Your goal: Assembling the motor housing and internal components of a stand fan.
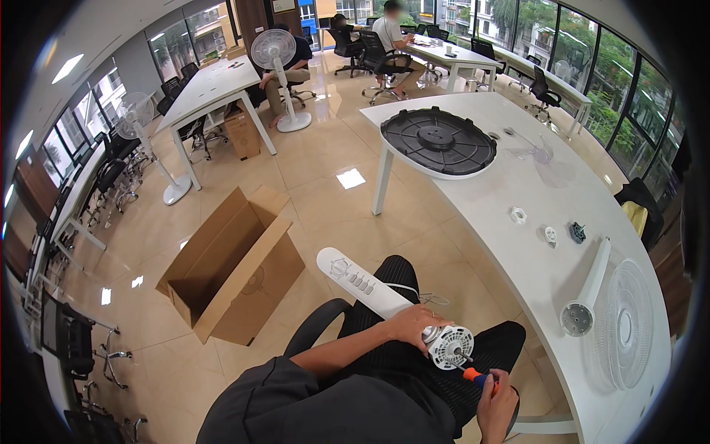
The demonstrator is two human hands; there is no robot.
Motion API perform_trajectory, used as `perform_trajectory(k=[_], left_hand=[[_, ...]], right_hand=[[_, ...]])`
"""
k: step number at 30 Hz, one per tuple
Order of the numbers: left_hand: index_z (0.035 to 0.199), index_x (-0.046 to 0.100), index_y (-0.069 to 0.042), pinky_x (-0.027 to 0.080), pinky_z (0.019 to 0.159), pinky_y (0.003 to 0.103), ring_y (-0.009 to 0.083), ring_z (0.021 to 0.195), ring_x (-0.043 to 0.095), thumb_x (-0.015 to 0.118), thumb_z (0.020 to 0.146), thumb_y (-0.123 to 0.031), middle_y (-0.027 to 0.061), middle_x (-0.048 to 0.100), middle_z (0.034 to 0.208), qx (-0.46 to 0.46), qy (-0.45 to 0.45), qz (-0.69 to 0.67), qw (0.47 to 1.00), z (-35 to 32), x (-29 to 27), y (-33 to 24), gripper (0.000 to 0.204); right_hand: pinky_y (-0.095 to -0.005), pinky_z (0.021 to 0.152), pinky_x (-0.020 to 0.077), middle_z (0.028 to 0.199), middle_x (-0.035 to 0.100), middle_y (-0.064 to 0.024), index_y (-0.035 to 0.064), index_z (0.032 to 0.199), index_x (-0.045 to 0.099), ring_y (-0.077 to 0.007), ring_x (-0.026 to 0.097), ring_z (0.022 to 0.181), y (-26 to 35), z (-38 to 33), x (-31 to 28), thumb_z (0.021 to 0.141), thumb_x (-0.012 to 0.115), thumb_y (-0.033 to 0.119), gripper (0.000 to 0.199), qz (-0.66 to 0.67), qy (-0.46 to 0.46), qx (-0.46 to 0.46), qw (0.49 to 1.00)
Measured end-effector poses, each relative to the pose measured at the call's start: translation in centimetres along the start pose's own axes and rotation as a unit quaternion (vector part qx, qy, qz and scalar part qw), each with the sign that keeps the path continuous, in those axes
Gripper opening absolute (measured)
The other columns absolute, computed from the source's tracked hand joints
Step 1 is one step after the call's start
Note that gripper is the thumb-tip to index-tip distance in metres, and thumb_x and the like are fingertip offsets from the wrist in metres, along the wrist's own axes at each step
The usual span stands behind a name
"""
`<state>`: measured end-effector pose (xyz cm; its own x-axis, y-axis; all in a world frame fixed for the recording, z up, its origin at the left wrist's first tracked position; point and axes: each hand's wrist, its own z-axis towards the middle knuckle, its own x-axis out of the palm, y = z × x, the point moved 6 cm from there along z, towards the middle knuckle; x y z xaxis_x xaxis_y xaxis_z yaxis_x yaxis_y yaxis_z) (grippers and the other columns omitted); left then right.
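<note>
Across my lap lies the upper part of a white fan, its control panel [353, 277] with a dial and several buttons pointing away to the left. My left hand [416, 325] is wrapped round the neck just behind the round, slotted motor housing [451, 348]. A thin metal shaft sticks out of the housing's front. In my right hand [497, 405] is a screwdriver [473, 375] with an orange and blue handle, aimed at the housing's front; whether its tip touches a screw is too small to tell. A white cord [436, 299] loops behind the housing.
On the white table [510, 255] to my right lie a black ribbed fan base [436, 138], clear fan blades [547, 159], several small parts, a white tube [589, 292] and a grille [625, 325]. An open cardboard box [255, 292] stands on the floor ahead left. People sit farther back.
</note>
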<state>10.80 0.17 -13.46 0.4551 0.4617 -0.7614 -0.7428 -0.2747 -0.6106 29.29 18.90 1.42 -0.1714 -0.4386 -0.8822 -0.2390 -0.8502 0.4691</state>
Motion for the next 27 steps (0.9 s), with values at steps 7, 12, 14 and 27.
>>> perform_trajectory(k=[7,12,14,27], left_hand=[[0.147,0.055,-0.016,0.044,0.099,0.041,0.0303,0.109,0.067,0.089,0.054,-0.056,0.01,0.07,0.126,0.008,-0.025,0.001,1.0,-0.1,-0.4,-0.4,0.107],[0.146,0.055,-0.016,0.046,0.097,0.041,0.0305,0.108,0.068,0.09,0.054,-0.055,0.01,0.069,0.128,-0.011,-0.004,-0.005,1.0,-0.2,-0.3,-0.7,0.106],[0.146,0.056,-0.018,0.044,0.094,0.04,0.0287,0.106,0.067,0.089,0.055,-0.057,0.0096,0.071,0.122,-0.002,-0.009,-0.004,1.0,-0.1,-0.4,-1.1,0.104],[0.138,0.063,-0.013,0.047,0.092,0.037,0.0251,0.104,0.07,0.095,0.052,-0.043,0.0065,0.072,0.127,0.006,-0.024,-0.001,1.0,1.0,-0.9,-0.2,0.097]], right_hand=[[-0.0439,0.095,0.0523,0.139,0.057,-0.0265,0.0052,0.141,0.052,-0.0427,0.061,0.121,0.7,-0.6,0.0,0.097,0.07,0.027,0.052,0.064,0.057,-0.061,0.994],[-0.0393,0.084,0.0499,0.101,0.064,-0.019,-0.0017,0.123,0.056,-0.0329,0.064,0.091,1.0,-1.0,0.3,0.097,0.06,0.009,0.029,0.124,-0.037,-0.031,0.991],[-0.0394,0.084,0.05,0.102,0.064,-0.0193,-0.0017,0.123,0.056,-0.0332,0.064,0.091,-0.2,-1.0,0.8,0.096,0.062,0.01,0.03,0.134,-0.042,-0.001,0.99],[-0.04,0.076,0.0521,0.105,0.062,-0.0198,0.0006,0.125,0.053,-0.0339,0.066,0.09,-0.7,0.6,0.9,0.088,0.072,0.007,0.042,0.153,-0.06,-0.069,0.984]])
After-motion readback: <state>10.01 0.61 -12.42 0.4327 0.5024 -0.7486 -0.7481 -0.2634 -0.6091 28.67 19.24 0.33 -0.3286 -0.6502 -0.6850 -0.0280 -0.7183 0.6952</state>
